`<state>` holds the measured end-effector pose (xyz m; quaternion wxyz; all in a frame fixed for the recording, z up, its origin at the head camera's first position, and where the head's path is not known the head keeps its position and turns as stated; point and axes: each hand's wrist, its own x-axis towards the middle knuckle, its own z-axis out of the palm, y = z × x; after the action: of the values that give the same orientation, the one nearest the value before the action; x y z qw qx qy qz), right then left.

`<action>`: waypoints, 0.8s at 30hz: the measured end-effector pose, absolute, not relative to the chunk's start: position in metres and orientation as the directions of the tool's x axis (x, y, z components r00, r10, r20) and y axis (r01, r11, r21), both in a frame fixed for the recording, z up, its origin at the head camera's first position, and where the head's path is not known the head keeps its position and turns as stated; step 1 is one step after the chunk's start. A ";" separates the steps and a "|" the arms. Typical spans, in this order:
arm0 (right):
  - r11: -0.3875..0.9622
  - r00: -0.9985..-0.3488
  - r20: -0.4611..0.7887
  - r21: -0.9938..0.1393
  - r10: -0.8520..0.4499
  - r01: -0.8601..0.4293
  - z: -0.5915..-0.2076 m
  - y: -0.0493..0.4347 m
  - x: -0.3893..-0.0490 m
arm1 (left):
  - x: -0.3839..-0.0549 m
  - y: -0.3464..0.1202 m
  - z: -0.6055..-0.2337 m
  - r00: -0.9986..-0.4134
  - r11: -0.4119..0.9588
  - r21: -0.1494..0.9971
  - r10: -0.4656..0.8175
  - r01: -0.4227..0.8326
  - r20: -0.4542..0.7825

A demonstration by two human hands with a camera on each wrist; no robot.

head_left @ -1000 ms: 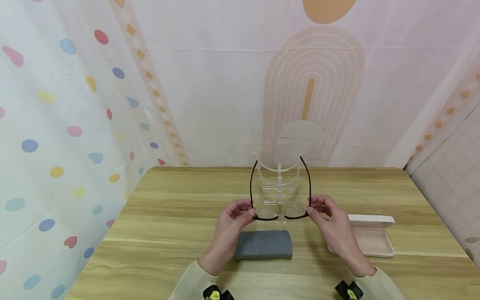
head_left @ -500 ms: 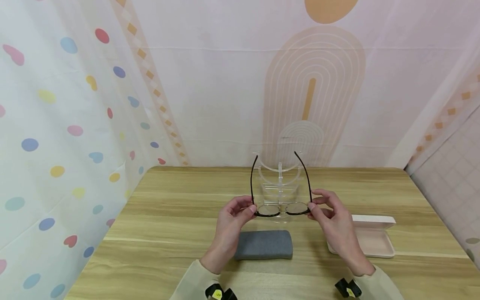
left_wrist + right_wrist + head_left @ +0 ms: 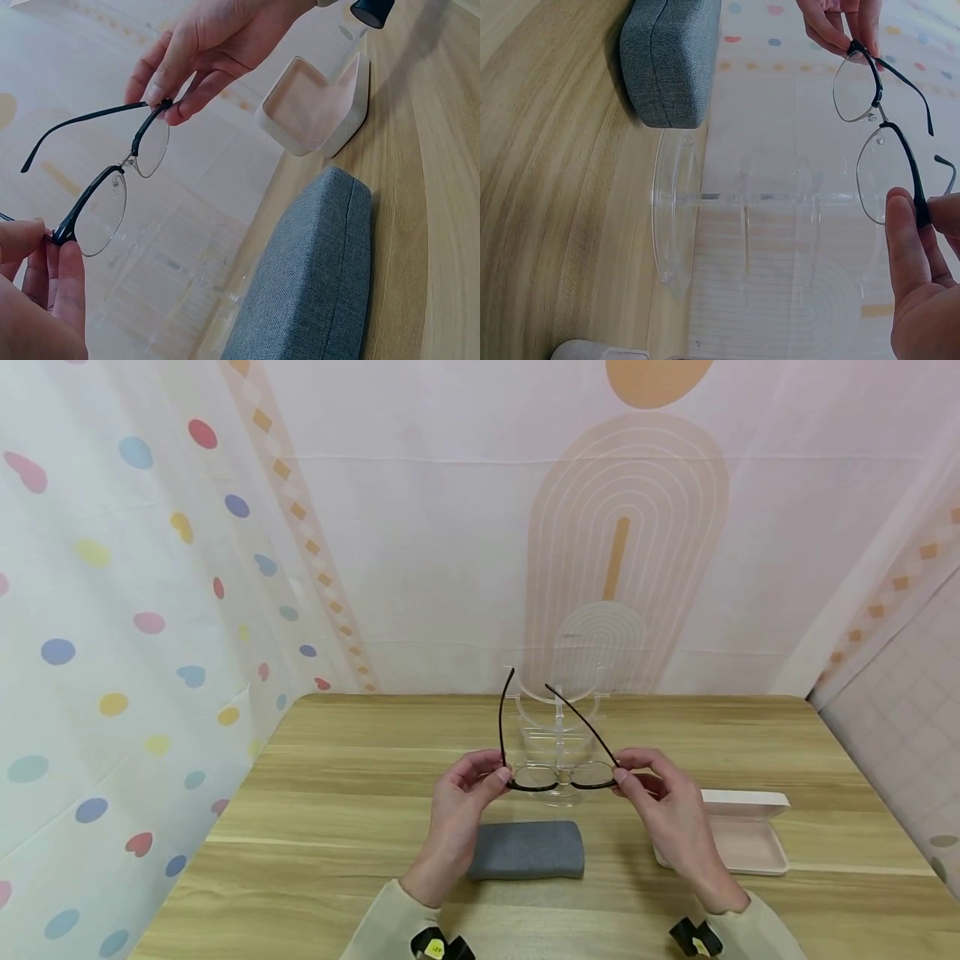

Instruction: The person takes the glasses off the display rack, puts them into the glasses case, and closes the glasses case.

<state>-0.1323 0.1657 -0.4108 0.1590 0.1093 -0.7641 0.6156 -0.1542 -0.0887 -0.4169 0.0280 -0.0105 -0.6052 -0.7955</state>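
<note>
A pair of eyeglasses with black half-rims and clear lenses is held up in front of me, above the table. My left hand pinches its left hinge corner between thumb and fingers. At the other hinge, my right hand does the same. The left temple points straight away from me, while the right one slants inward across the gap. Both pinches also show in the left wrist view, where the eyeglasses hang clear of the grey glasses case.
Behind the eyeglasses stands a clear acrylic display stand with several tiers. The closed grey case lies just below my hands. By my right wrist is an open white case with a pale pink inside. Patterned curtains hang behind the wooden table.
The right temple has swung inward, from nearly straight to a clear slant toward the left. The front of the eyeglasses has risen slightly. The left hand has barely moved.
</note>
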 end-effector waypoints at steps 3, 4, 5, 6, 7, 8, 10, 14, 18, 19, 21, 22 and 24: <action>0.223 -0.927 0.374 -0.907 0.036 -0.357 -0.410 0.165 -0.132 | -0.154 -0.089 -0.417 -0.998 -0.269 0.961 -0.035 0.055 0.047; 0.226 -0.927 0.374 -0.906 0.038 -0.356 -0.410 0.165 -0.132 | -0.154 -0.089 -0.417 -0.998 -0.269 0.962 -0.036 0.055 0.047; 0.232 -0.926 0.375 -0.905 0.038 -0.357 -0.410 0.165 -0.132 | -0.155 -0.089 -0.417 -0.998 -0.269 0.962 -0.036 0.056 0.048; 0.238 -0.925 0.377 -0.903 0.039 -0.358 -0.410 0.164 -0.132 | -0.155 -0.089 -0.418 -0.998 -0.266 0.962 -0.035 0.059 0.051; 0.239 -0.924 0.380 -0.902 0.039 -0.360 -0.410 0.164 -0.132 | -0.155 -0.090 -0.418 -0.998 -0.268 0.962 -0.035 0.062 0.055; 0.243 -0.923 0.384 -0.899 0.037 -0.364 -0.410 0.164 -0.132 | -0.155 -0.090 -0.418 -0.998 -0.267 0.962 -0.035 0.067 0.060; 0.246 -0.919 0.393 -0.895 0.035 -0.373 -0.411 0.164 -0.132 | -0.155 -0.090 -0.418 -0.997 -0.265 0.961 -0.037 0.074 0.067; 0.234 -0.907 0.420 -0.885 0.026 -0.403 -0.412 0.164 -0.133 | -0.155 -0.090 -0.416 -0.997 -0.267 0.961 -0.048 0.075 0.065; 0.222 -0.893 0.450 -0.872 0.021 -0.435 -0.412 0.164 -0.134 | -0.155 -0.090 -0.416 -0.996 -0.269 0.960 -0.055 0.079 0.067; 0.220 -0.890 0.455 -0.870 0.020 -0.440 -0.412 0.164 -0.134 | -0.155 -0.090 -0.416 -0.996 -0.267 0.960 -0.055 0.084 0.072; 0.223 -0.886 0.463 -0.866 0.020 -0.448 -0.413 0.164 -0.134 | -0.155 -0.090 -0.415 -0.995 -0.266 0.959 -0.056 0.092 0.079; 0.224 -0.885 0.465 -0.865 0.020 -0.450 -0.413 0.164 -0.134 | -0.155 -0.090 -0.415 -0.995 -0.266 0.959 -0.057 0.095 0.082; 0.226 -0.883 0.469 -0.862 0.019 -0.453 -0.413 0.163 -0.134 | -0.154 -0.090 -0.415 -0.995 -0.268 0.959 -0.059 0.097 0.084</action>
<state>-0.1337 0.1635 -0.4126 0.1950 0.1431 -0.7582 0.6055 -0.1543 -0.0899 -0.4146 0.0488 -0.0158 -0.6032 -0.7960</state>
